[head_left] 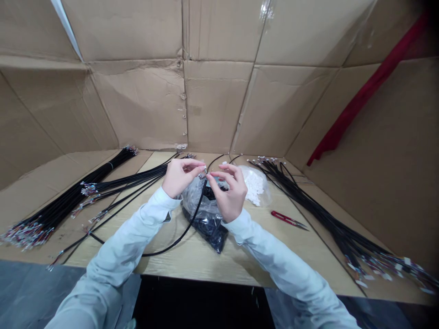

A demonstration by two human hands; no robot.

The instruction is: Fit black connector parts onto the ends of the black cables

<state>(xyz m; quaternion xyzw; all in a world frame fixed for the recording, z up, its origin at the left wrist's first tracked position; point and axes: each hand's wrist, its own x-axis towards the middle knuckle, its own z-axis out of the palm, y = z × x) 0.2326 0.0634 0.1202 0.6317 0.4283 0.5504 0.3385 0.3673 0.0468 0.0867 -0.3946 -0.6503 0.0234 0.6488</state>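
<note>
Cable [198,209] end raised; your left hand [177,177] pinches a small white piece [205,169]. Right hand [232,194] at its wires, grip unclear. Steady the cable, don't tug.

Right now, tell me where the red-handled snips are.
In the head view, the red-handled snips lie right of the right hand, beside the right cable bundle.

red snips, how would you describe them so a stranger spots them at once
On the pale tabletop, between the clear bag of white pieces and the right-hand bundle of black cables, lie the snips, blades pointing right. Their red handle sets them apart from the black and white things nearby.
</note>
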